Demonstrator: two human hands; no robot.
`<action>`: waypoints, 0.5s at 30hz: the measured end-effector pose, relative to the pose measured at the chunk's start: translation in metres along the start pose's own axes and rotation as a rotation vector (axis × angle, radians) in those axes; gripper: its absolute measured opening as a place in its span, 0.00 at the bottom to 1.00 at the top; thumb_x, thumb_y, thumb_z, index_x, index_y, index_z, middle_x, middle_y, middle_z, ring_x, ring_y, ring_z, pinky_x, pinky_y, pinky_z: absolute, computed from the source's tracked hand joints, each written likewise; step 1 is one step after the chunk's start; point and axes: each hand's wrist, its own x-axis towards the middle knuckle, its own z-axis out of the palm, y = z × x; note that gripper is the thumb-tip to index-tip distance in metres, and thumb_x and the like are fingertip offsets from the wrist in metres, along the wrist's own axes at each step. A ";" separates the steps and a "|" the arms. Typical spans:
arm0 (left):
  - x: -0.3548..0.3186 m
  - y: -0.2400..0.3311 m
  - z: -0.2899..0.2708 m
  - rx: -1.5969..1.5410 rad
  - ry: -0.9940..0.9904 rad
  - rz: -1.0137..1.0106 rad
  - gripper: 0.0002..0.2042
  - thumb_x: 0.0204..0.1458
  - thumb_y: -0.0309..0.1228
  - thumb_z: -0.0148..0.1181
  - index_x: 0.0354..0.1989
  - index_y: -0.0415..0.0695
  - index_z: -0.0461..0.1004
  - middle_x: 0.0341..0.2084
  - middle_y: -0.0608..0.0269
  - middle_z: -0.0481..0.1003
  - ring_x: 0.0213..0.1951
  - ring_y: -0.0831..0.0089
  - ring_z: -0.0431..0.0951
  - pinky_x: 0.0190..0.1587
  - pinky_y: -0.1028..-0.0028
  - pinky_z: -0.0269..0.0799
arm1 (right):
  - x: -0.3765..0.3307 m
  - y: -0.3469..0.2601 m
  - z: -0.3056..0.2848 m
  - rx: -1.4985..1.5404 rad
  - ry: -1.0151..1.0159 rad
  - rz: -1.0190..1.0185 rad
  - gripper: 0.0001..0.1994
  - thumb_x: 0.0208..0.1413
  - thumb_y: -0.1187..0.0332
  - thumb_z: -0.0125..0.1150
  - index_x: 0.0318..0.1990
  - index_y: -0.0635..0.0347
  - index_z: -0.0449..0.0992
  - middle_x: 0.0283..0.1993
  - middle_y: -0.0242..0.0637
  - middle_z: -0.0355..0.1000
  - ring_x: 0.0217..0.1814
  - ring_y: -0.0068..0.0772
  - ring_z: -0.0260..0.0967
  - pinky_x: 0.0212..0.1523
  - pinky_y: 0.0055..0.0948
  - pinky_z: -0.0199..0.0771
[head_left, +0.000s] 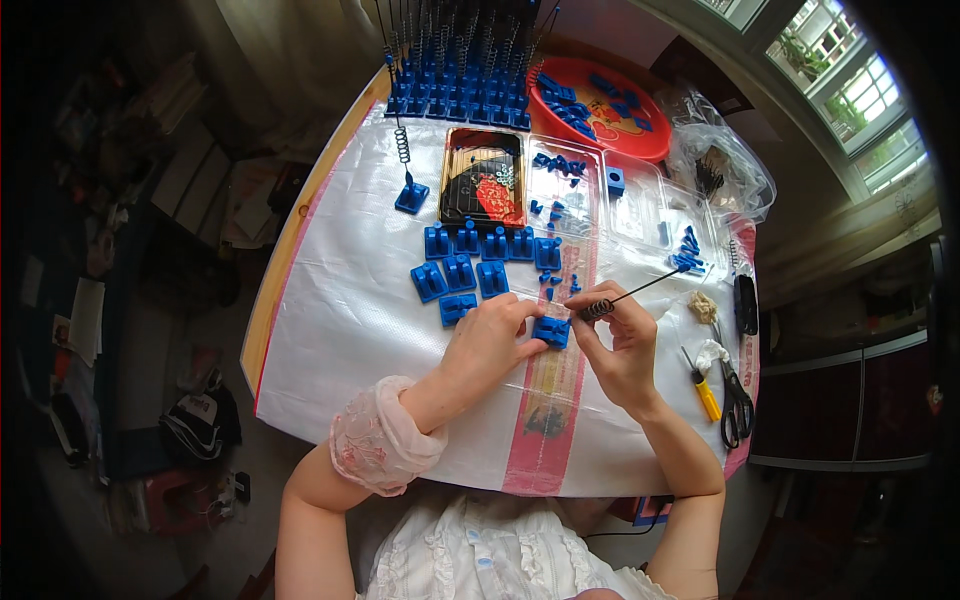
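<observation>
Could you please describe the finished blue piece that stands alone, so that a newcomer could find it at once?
Start at the black lacquered tray on the white table cover. Just left of it stands one blue base with an upright wire spring, apart from the crowded rows at the table's far edge.

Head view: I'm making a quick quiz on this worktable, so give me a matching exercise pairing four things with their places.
Things:
1. round red plastic tray
2. black-handled scissors
3. small blue plastic base
4. thin metal rod with coiled spring

Places:
A. held in right hand
B. far side of table
C. under left hand fingers
D. right table edge

Pairs: 1-B, 2-D, 3-C, 4-A
</observation>
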 end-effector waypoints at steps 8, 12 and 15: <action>0.000 -0.001 0.001 0.003 0.004 0.005 0.19 0.43 0.29 0.77 0.46 0.44 0.83 0.30 0.59 0.78 0.30 0.66 0.78 0.37 0.68 0.76 | 0.001 -0.001 0.002 0.001 -0.002 -0.004 0.12 0.52 0.88 0.60 0.44 0.68 0.79 0.40 0.34 0.72 0.39 0.20 0.69 0.43 0.20 0.70; -0.001 0.000 -0.001 -0.005 -0.007 -0.004 0.19 0.44 0.30 0.76 0.46 0.43 0.82 0.30 0.58 0.78 0.32 0.64 0.79 0.38 0.66 0.76 | 0.001 -0.001 0.003 -0.002 0.000 -0.008 0.12 0.53 0.88 0.60 0.44 0.68 0.79 0.39 0.34 0.72 0.39 0.20 0.69 0.43 0.20 0.70; 0.000 0.003 -0.003 -0.003 -0.029 -0.016 0.18 0.46 0.31 0.75 0.46 0.42 0.82 0.32 0.56 0.78 0.35 0.61 0.82 0.40 0.64 0.77 | 0.001 -0.001 0.002 -0.010 0.000 -0.014 0.12 0.53 0.88 0.60 0.44 0.68 0.79 0.40 0.34 0.72 0.40 0.20 0.69 0.43 0.20 0.70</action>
